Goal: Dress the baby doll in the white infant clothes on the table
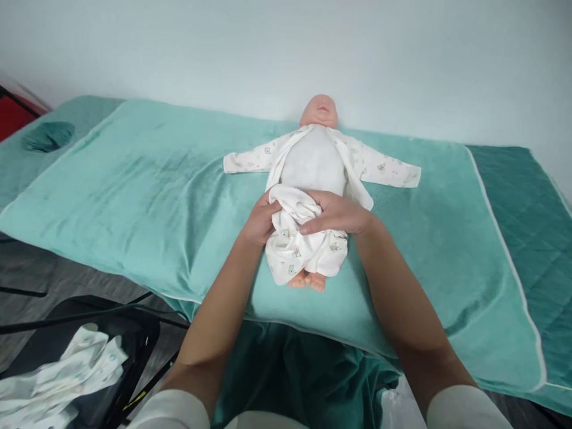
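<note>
A baby doll (pixel 318 112) lies on its back on a light green towel (pixel 156 185), head toward the wall. It wears a white printed top (pixel 384 169), open at the chest, with sleeves spread to both sides. White printed trousers (pixel 300 250) are bunched around its hips and legs, and its bare feet (pixel 307 280) poke out below. My left hand (pixel 260 221) grips the waistband at the doll's left-hand side. My right hand (pixel 336 213) lies over the waistband, fingers curled onto the bunched cloth.
The towel covers a darker green quilted bed (pixel 527 202) against a pale wall. A folded dark green cloth (pixel 48 136) lies far left. A black frame (pixel 134 333) at lower left holds crumpled white printed clothes (pixel 58 381).
</note>
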{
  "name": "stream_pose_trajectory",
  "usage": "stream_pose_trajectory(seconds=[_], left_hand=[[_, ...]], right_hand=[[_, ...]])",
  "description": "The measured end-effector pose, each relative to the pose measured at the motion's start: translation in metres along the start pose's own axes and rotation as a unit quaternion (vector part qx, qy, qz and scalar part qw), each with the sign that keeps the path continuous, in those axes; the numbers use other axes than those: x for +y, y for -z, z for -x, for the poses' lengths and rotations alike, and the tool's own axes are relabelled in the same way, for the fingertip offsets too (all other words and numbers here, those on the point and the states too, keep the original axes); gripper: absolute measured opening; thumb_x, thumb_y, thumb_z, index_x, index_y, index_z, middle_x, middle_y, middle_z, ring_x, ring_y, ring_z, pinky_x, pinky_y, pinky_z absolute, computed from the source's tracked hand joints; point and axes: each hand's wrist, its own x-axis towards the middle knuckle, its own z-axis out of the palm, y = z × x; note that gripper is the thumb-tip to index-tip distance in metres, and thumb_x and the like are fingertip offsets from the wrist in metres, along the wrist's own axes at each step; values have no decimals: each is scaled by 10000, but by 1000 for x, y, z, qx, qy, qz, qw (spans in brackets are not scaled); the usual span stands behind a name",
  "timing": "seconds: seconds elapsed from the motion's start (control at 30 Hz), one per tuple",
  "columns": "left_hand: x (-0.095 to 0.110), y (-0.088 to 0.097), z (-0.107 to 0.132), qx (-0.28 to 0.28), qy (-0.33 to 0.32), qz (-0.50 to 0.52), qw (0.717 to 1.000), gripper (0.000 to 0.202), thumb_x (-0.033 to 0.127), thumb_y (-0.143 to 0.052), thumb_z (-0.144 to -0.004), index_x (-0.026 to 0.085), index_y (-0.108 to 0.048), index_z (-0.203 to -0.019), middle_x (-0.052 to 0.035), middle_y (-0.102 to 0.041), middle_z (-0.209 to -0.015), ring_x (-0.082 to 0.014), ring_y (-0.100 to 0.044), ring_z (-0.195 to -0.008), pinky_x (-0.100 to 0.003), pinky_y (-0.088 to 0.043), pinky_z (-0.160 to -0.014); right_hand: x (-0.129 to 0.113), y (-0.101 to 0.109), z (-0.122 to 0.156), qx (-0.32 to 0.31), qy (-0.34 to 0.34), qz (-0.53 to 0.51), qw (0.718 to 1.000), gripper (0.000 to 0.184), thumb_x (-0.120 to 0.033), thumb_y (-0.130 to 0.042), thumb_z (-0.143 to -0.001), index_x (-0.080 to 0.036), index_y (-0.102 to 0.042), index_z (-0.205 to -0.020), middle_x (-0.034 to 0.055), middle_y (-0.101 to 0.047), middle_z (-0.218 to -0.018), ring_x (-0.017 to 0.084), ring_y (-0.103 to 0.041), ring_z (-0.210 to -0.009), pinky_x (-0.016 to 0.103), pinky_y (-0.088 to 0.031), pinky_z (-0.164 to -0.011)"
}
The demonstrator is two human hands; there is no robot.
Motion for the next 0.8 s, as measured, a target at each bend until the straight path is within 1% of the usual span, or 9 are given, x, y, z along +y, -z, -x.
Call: stream_pose_trajectory(seconds=[0.17,0.23,0.3,0.37,0.43,0.5,0.6,0.7,0.8], left_hand=[[-2,-1,2,36,-43,12,998,427,472,-911,-582,209,-694,-840,-3,-692,-700,-221,-688,-749,-343,-550,-684],[-3,-1,4,33,-56,-3,998,453,500,-903,-598,211,-707,-886,4,-703,-727,-202,-685,-730,-324,-550,-681],[-3,-1,6,20,-60,-32,997,509,586,-873,-628,213,-725,-941,-11,-729,-778,-215,-703,-767,-320,-554,-690],[-3,0,8,-6,-59,-53,997,588,676,-840,-631,202,-745,-965,-37,-753,-820,-236,-716,-796,-324,-557,-691],[-1,4,10,-52,-56,-58,995,639,675,-877,-569,183,-763,-961,-54,-770,-847,-250,-722,-790,-329,-565,-688],[-1,7,10,-90,-41,-59,993,623,553,-950,-509,161,-774,-960,-65,-783,-867,-260,-731,-787,-336,-578,-702],[-1,8,9,-100,-22,-45,994,537,391,-980,-508,134,-781,-935,-77,-792,-861,-259,-744,-776,-334,-593,-722],[-5,6,7,-79,-33,18,996,517,412,-959,-567,141,-775,-967,-84,-795,-870,-268,-761,-808,-352,-611,-759],[-8,3,5,-50,-43,77,995,489,437,-950,-586,159,-760,-940,-71,-785,-835,-279,-770,-844,-371,-622,-785]], right_hand=[[-4,2,0,-37,-2,91,995,472,-340,-893,-681,-232,-732,-1111,17,-743,-1069,262,-676,-1065,401,-546,-948],[2,1,1,11,-3,44,999,464,-356,-890,-678,-217,-721,-1087,26,-735,-1024,259,-678,-1029,398,-554,-916],[9,-1,2,101,1,-39,994,469,-377,-888,-672,-207,-693,-1064,17,-713,-959,233,-679,-942,362,-565,-839],[14,-4,2,179,2,-106,978,430,-399,-887,-672,-217,-657,-986,-13,-668,-875,187,-655,-823,310,-554,-745],[15,-7,0,213,1,-131,968,408,-426,-889,-671,-227,-618,-902,-36,-616,-811,155,-611,-743,276,-529,-679],[13,-10,-2,220,2,-133,966,418,-459,-888,-677,-228,-601,-874,-37,-593,-797,146,-582,-724,263,-512,-653],[10,-13,-4,219,6,-121,968,430,-476,-892,-688,-216,-607,-879,-29,-591,-810,139,-563,-733,249,-491,-646],[10,-12,-4,200,1,-103,974,424,-465,-899,-697,-207,-624,-890,-24,-605,-819,139,-565,-740,247,-480,-648],[10,-6,-2,141,-14,-78,987,451,-453,-903,-696,-182,-672,-972,2,-667,-882,166,-615,-800,270,-502,-699]])
